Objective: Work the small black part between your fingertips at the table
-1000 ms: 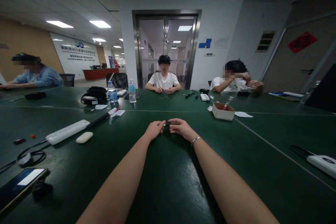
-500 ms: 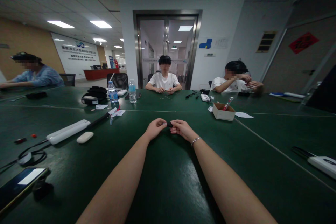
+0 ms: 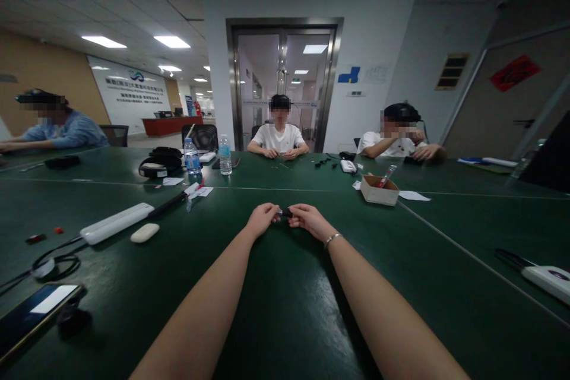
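In the middle of the green table (image 3: 285,285), my left hand (image 3: 262,219) and my right hand (image 3: 310,221) face each other, a short gap between their fingertips. A small black object (image 3: 285,212) with a silvery part at its left side bridges that gap. My left fingers pinch the silvery end, and my right thumb and fingers close on the black end. Its kind is too small to tell, and the fingers hide both ends. A silver bracelet (image 3: 332,240) sits on my right wrist.
Leftward lie a white oval case (image 3: 145,233), a white power strip (image 3: 118,222) with cable, and a phone (image 3: 38,320). Water bottles (image 3: 225,157) stand farther back. An open box (image 3: 379,191) is at right. Three people sit around the table, one person (image 3: 279,136) directly opposite.
My left fingertips have shifted slightly left, and a silvery part now shows between them and the black piece. My right hand has barely moved.
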{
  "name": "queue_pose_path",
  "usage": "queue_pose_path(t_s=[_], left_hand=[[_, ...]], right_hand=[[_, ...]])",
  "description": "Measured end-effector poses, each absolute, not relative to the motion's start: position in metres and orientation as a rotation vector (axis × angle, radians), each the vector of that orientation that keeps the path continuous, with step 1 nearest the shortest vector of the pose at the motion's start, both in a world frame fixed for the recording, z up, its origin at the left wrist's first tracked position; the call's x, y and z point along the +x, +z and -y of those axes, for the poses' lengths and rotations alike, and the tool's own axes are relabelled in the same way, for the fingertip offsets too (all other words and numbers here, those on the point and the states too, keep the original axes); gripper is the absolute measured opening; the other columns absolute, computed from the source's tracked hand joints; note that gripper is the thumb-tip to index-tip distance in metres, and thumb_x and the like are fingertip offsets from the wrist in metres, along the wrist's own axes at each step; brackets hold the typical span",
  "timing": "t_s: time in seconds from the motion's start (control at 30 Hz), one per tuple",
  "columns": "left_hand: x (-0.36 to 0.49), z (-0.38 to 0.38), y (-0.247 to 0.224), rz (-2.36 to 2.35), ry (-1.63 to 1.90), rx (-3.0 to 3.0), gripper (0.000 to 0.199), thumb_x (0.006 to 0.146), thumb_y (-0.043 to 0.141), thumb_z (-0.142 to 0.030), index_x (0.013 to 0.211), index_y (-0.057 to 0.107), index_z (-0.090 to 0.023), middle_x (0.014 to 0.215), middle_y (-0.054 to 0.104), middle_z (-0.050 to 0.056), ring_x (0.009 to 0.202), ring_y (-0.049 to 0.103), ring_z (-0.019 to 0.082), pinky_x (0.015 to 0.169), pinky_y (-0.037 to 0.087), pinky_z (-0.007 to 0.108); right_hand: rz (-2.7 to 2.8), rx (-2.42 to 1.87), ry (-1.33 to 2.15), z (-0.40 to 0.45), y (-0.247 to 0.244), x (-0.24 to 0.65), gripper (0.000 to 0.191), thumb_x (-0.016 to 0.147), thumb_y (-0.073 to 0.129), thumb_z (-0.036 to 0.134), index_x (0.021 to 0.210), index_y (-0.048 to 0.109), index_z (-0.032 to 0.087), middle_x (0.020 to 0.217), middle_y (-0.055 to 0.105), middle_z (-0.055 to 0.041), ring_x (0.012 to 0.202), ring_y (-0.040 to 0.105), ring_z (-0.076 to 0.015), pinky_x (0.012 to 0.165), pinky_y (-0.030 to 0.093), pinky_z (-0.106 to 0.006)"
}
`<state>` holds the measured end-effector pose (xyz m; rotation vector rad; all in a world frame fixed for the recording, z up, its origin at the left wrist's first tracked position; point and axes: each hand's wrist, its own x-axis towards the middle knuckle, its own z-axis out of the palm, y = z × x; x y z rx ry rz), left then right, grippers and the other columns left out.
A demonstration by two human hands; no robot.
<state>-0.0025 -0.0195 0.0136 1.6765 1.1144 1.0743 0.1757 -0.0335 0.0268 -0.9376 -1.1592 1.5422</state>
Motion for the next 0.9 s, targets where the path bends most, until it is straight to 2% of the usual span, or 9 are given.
queue_pose_path(t_s=[0.13, 0.3, 0.43, 0.57, 0.7, 0.83, 0.9], left_hand=[[-0.0013, 0.0228, 0.0169, -1.109, 1.134, 1.659, 0.023, 0.074, 0.055, -0.034, 0.085, 0.059, -0.014, 0.073, 0.062, 0.003, 0.063, 0.055, 0.012, 0.059, 0.041, 0.023], [-0.0010, 0.0248, 0.0175, -1.096, 1.101, 1.702, 0.026, 0.079, 0.049, -0.037, 0.087, 0.059, -0.014, 0.073, 0.062, 0.004, 0.065, 0.056, 0.013, 0.061, 0.043, 0.024], [-0.0014, 0.0269, 0.0184, -1.119, 1.123, 1.745, 0.025, 0.076, 0.054, -0.035, 0.090, 0.059, -0.015, 0.082, 0.062, 0.004, 0.069, 0.055, 0.012, 0.065, 0.044, 0.024], [-0.0017, 0.0267, 0.0177, -1.142, 1.059, 1.765, 0.034, 0.081, 0.043, -0.043, 0.092, 0.060, -0.015, 0.072, 0.061, 0.003, 0.060, 0.052, 0.012, 0.057, 0.042, 0.024], [-0.0017, 0.0224, 0.0136, -1.148, 1.077, 1.791, 0.031, 0.079, 0.047, -0.040, 0.091, 0.061, -0.016, 0.077, 0.062, 0.003, 0.065, 0.054, 0.012, 0.060, 0.042, 0.024], [-0.0019, 0.0196, 0.0109, -1.151, 1.043, 1.833, 0.035, 0.080, 0.043, -0.042, 0.092, 0.062, -0.016, 0.066, 0.059, 0.002, 0.061, 0.053, 0.013, 0.057, 0.041, 0.024], [-0.0022, 0.0198, 0.0110, -1.145, 1.068, 1.848, 0.030, 0.078, 0.047, -0.038, 0.092, 0.062, -0.016, 0.073, 0.061, 0.003, 0.066, 0.054, 0.013, 0.059, 0.041, 0.023]], right_hand=[[1.166, -0.942, 1.545, 0.0343, 0.0277, 0.1752, 0.004, 0.082, 0.061, 0.009, 0.084, 0.058, 0.008, 0.061, 0.061, -0.0064, 0.051, 0.060, -0.0122, 0.051, 0.055, -0.022], [1.173, -0.946, 1.551, 0.0357, 0.0290, 0.1750, 0.001, 0.083, 0.060, 0.008, 0.084, 0.059, 0.008, 0.061, 0.061, -0.0056, 0.050, 0.060, -0.0117, 0.052, 0.055, -0.021], [1.186, -0.945, 1.553, 0.0354, 0.0288, 0.1754, 0.002, 0.082, 0.061, 0.008, 0.083, 0.060, 0.008, 0.063, 0.061, -0.0062, 0.051, 0.060, -0.0115, 0.051, 0.055, -0.021], [1.187, -0.951, 1.551, 0.0341, 0.0278, 0.1753, 0.003, 0.081, 0.063, 0.009, 0.083, 0.060, 0.007, 0.063, 0.061, -0.0065, 0.051, 0.061, -0.0119, 0.051, 0.055, -0.021], [1.177, -0.959, 1.548, 0.0345, 0.0281, 0.1747, 0.001, 0.082, 0.060, 0.006, 0.083, 0.059, 0.008, 0.062, 0.061, -0.0059, 0.051, 0.060, -0.0118, 0.051, 0.055, -0.021], [1.174, -0.943, 1.556, 0.0358, 0.0287, 0.1747, 0.002, 0.082, 0.062, 0.007, 0.082, 0.060, 0.008, 0.063, 0.061, -0.0061, 0.051, 0.061, -0.0116, 0.051, 0.055, -0.020], [1.183, -0.934, 1.559, 0.0362, 0.0289, 0.1750, 0.003, 0.081, 0.062, 0.007, 0.083, 0.060, 0.007, 0.064, 0.062, -0.0067, 0.051, 0.060, -0.0115, 0.051, 0.055, -0.020]])
